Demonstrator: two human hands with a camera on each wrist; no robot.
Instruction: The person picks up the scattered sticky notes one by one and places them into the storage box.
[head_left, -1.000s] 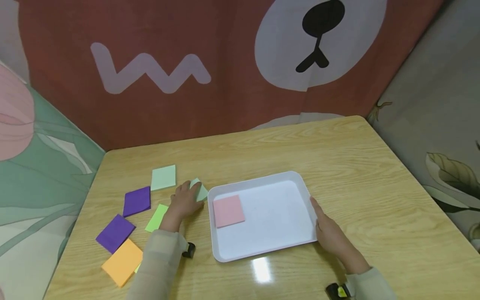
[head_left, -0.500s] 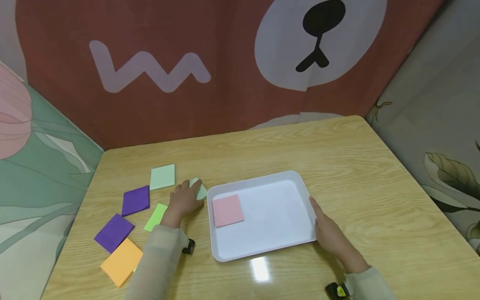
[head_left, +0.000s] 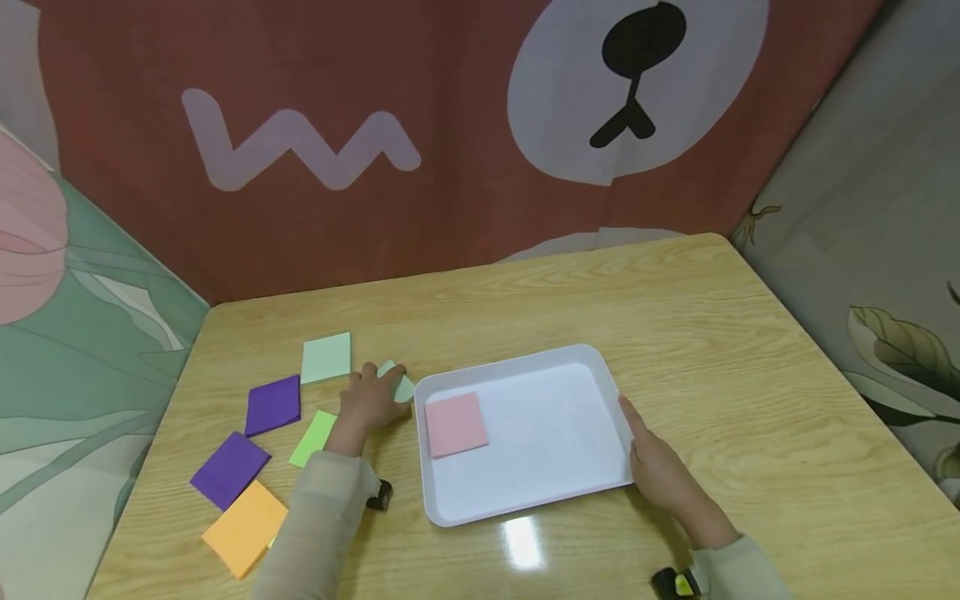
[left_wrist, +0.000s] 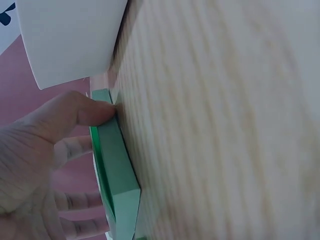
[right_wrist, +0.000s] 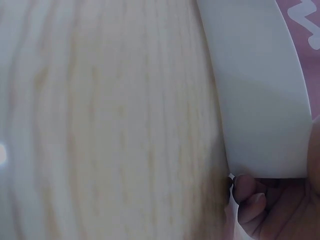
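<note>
Pale green pad (head_left: 400,382): lies on table (head_left: 712,333) just left of white tray (head_left: 540,492), gripped by L hand (head_left: 367,402).

Near to far:
- Orange pad (head_left: 243,527), nearest table edge, L side; touches a purple pad (head_left: 228,469) just behind it.
- R hand (head_left: 654,468) rests at tray's R rim, fingers along the wall. R wrist view shows a fingertip (right_wrist: 247,192) curled under the tray's white edge (right_wrist: 260,100), so the hand has hold of the rim.
- Tray sits mid-table w/ a pink pad (head_left: 456,423) flat in its L end.
- Lime green pad (head_left: 315,437) left of L forearm, partly covered by it.
- L hand: thumb and fingers curled round the pale green pad. L wrist view shows thumb (left_wrist: 75,112) pressed on pad's edge (left_wrist: 120,190), fingers on its other side, pad tipped up on edge against the wood; tray corner (left_wrist: 70,40) just beside.
- Second purple pad (head_left: 273,404) further back, apart from L hand.
- Another pale green pad (head_left: 326,357), farthest of the set, lying flat.
- Backdrop: red cloth w/ bear face (head_left: 630,83) behind table.
</note>
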